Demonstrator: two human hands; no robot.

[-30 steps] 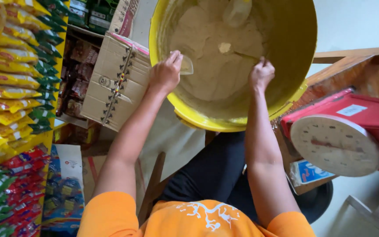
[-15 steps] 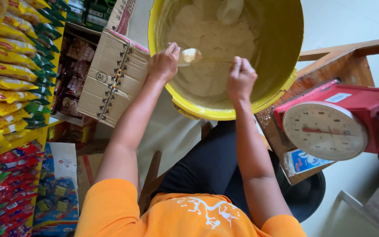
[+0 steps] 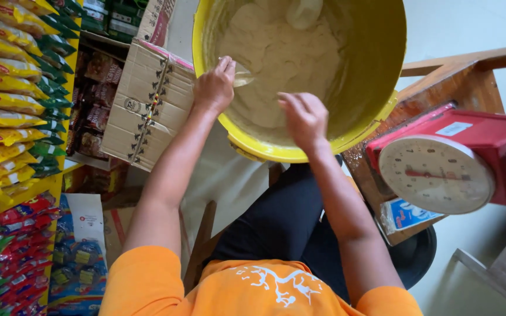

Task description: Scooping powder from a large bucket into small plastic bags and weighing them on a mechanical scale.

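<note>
The left hand (image 3: 215,88) gripped a small spoon (image 3: 242,77) at the rim of the big yellow tub (image 3: 376,76), which was full of pale batter (image 3: 282,58). The right hand (image 3: 304,117) hung loose and empty above it. It looked like scooping time; dipping deeper seemed next.

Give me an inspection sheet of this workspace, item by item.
Surface: wooden table at the right, partly bare.
Job's things: yellow tub holding pale batter; a small spoon with batter in it.
Clutter: red dial scale on the table; blue and white packet below it.
Hands: left hand grips the spoon at the tub's rim; right hand hovers over the batter, fingers loose, holding nothing that shows.
Cables: nothing seen.
Surroundings: cardboard box beside the tub; shelves of yellow, green and red snack packets at the left.
</note>
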